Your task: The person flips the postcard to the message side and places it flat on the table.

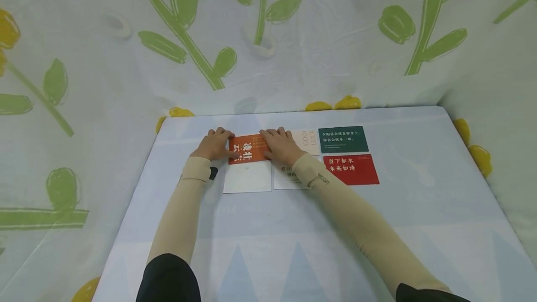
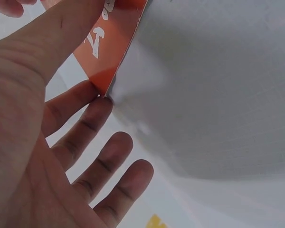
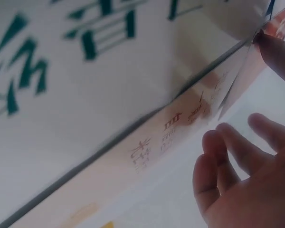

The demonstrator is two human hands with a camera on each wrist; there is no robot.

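Observation:
An orange card [image 1: 248, 147] with white characters lies at the left end of the back row of cards, between my two hands. My left hand [image 1: 213, 145] touches its left side; in the left wrist view the thumb [image 2: 61, 33] extends over the card and two fingertips meet its corner. At the card's right side is my right hand [image 1: 282, 146]. Its thumb [image 3: 278, 57] touches the card's edge in the right wrist view, the other fingers spread near the corner. Under that palm lies part of a pale card [image 1: 308, 139] lettered GOOD LUCK.
A plain white card [image 1: 247, 178] lies in front of the orange one. Beside it is a white card with dark characters [image 1: 289, 181], partly hidden by the right arm. Green [image 1: 341, 139] and red [image 1: 356, 171] cards lie right. A flower-patterned curtain surrounds the table [image 1: 268, 227].

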